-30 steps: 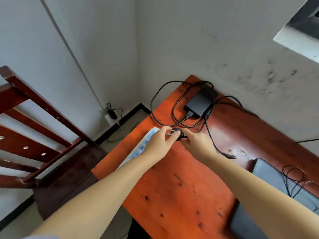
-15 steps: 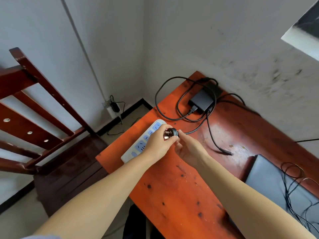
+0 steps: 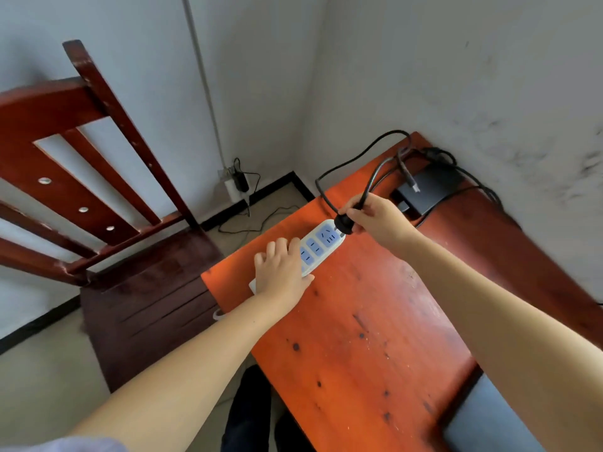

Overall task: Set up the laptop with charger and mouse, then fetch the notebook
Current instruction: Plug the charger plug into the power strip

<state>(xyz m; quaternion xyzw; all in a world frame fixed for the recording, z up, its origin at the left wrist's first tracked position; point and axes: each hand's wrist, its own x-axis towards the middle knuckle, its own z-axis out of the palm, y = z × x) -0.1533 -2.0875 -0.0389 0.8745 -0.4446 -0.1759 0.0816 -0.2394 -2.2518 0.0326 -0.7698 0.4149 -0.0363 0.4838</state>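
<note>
Orange-red table (image 3: 359, 337) fills the lower right, set into a room corner. Dark wooden chair (image 3: 107, 197) stands left of it on the floor. Grey laptop (image 3: 489, 419), lid closed, lies at the near right table edge, partly cut off by the frame. White power strip (image 3: 321, 244) with blue sockets lies along the table's left edge. Left hand (image 3: 282, 272) rests flat on the strip's near half, fingers spread, palm down, gripping nothing. Black charger brick (image 3: 427, 194) sits at the far corner by the wall, its cable (image 3: 365, 158) looping up over the table end. Right hand (image 3: 375, 216) has its grip clamped on the black plug (image 3: 344, 224), held just at the strip's far socket; prongs hidden, so whether seated cannot be told.
</note>
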